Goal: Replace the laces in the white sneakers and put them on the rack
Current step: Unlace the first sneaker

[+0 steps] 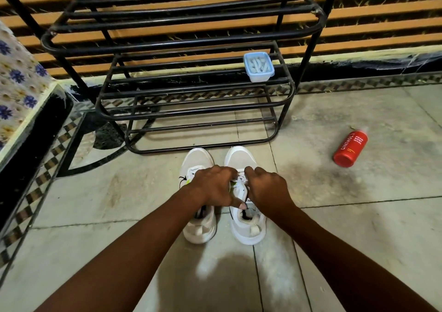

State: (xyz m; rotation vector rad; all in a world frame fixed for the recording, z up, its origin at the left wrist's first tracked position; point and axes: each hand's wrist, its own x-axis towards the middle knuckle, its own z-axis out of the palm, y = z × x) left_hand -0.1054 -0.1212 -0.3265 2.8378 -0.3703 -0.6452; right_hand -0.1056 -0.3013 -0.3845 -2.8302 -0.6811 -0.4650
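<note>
Two white sneakers stand side by side on the tiled floor, toes toward the rack: the left sneaker and the right sneaker. Both my hands are over the lacing of the right sneaker. My left hand reaches across from the left, fingers curled, thumb pointing down at the shoe's tongue. My right hand pinches at the white lace near the eyelets. The lace itself is mostly hidden under my fingers. The black metal shoe rack stands just beyond the sneakers.
A small clear box with a blue lid sits on the rack's middle shelf at the right. A red bottle lies on the floor to the right. A floral-covered ledge runs along the left.
</note>
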